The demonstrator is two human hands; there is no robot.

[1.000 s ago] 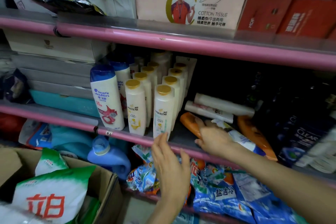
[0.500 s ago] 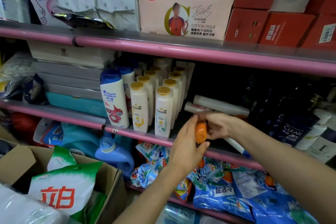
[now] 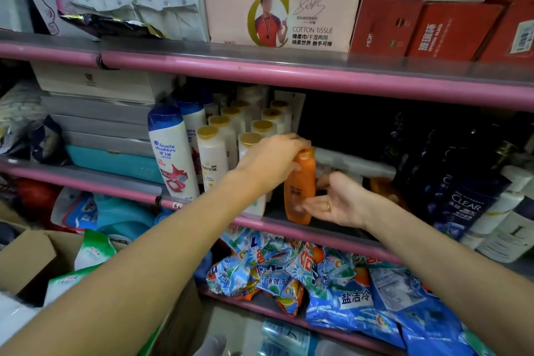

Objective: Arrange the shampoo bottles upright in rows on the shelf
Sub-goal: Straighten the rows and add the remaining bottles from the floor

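Gold-capped white bottles: about eight. Blue-capped bottles: two. Upright orange bottle: one.

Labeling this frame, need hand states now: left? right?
Left hand: gripping the top of the upright orange bottle.
Right hand: open, fingers straight at the bottle's lower side, gripping nothing.
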